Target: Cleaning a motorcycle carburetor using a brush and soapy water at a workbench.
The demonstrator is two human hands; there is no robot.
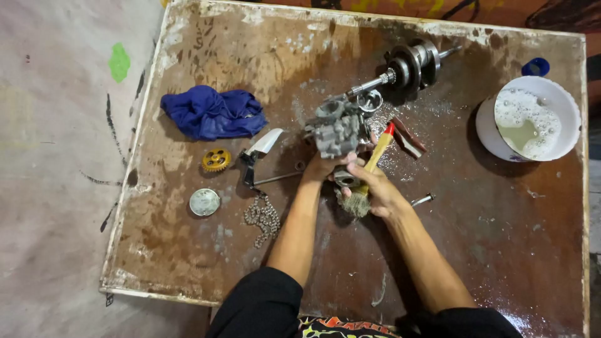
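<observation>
Our left hand [324,165] grips the grey cast-metal carburettor [337,130] above the stained brown table [476,238]; our right hand [375,186] clasps a wooden-handled brush [369,178], bristles down, just beside it.

blue rag [213,112], yellow gear [216,160], chain [263,216], crankshaft [410,66]

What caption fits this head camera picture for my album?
Left hand holds a grey engine part while right hand scrubs with a brush.
</observation>
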